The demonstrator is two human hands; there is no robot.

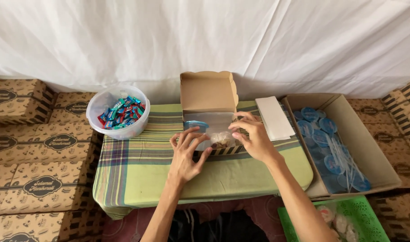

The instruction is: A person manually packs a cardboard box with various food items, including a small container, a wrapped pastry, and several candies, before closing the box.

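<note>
Brown cardboard box (208, 112), lid upright, at the middle of the table (137, 175) toward its far edge. Left hand (185, 154) open, fingers spread against the box's front left corner. Right hand (252, 136) pinching a clear snack bag (220, 140) at the box's front rim. White bowl of wrapped candies (118, 112) on the far left corner. Napkin stack (274, 118) near the far right corner.

Green plaid cloth (137, 166); brown open box (208, 92); blue-lidded cups (330, 148); red-blue sweets (122, 113); white bowl (97, 105).
</note>
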